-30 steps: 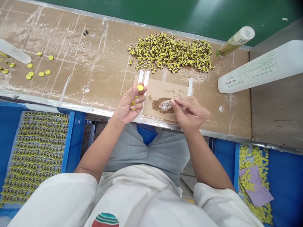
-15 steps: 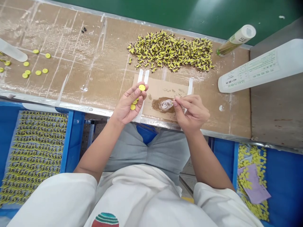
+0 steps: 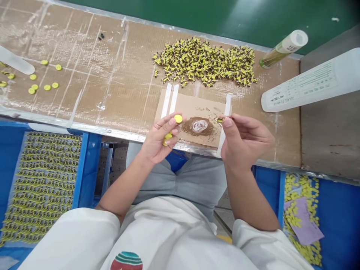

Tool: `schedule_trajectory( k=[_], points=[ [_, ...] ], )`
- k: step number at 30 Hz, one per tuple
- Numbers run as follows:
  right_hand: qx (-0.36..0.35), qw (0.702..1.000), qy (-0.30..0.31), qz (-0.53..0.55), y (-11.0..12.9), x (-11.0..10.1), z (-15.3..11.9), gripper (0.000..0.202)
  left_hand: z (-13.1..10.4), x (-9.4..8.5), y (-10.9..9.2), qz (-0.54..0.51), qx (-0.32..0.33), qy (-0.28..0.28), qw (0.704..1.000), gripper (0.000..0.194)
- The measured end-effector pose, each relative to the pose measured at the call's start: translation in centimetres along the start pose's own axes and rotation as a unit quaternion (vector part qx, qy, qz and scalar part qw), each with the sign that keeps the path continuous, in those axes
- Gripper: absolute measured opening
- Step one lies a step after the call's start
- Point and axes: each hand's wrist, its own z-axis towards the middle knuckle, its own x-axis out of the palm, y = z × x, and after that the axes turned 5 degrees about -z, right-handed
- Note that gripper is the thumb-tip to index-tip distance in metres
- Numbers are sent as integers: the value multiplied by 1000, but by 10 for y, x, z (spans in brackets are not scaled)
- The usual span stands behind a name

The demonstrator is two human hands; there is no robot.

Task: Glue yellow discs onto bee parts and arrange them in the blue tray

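Between the thumb and forefinger of my left hand point(image 3: 160, 140) is a round yellow disc point(image 3: 178, 119) with small dark marks. More yellow discs point(image 3: 168, 137) are tucked in its curled lower fingers. My right hand point(image 3: 244, 138) is closed in a pinch on a small yellow-and-black figure piece point(image 3: 219, 120), partly covered by the fingertips. Between the hands a clear shallow dish point(image 3: 199, 126) sits on a brown wet stain, on a cardboard sheet point(image 3: 188, 103) held by white tape strips. Behind lies a heap of small yellow-and-black figures point(image 3: 205, 60).
A large white bottle point(image 3: 306, 82) leans in at the right, near a clear tube point(image 3: 284, 48) of thin sticks. Loose yellow discs point(image 3: 47, 87) lie at the left. Blue bins hold figures in rows point(image 3: 45, 180) at lower left and yellow discs point(image 3: 302, 180) at lower right.
My right hand has moved right, away from the clear dish, with the small figure piece now showing in its pinch. My left hand has shifted slightly right and nearer my body, still holding the discs.
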Motion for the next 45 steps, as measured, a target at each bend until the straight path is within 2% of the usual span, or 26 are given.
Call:
schedule_trajectory(
  k=[4,8,19,30,39,45],
  points=[
    [9,999,21,45,30,8,-3,13,-7,3,13,30,-19,34,999,17],
    [13,997,46,54,40,16,-6,12,-11,7,18,63,-18,26,997,24],
    [36,996,46,70,39,20,-6,17,-11,9,17,91,-11,22,996,21],
    [9,996,53,72,35,18,-7,15,-9,10,17,82,-14,34,996,19],
    [-24,988,123,91,27,10,-7,21,-9,12,19,61,-21,11,998,15],
    [-42,988,130,76,29,9,-4,19,-10,12,19,66,-19,2,998,16]
  ],
)
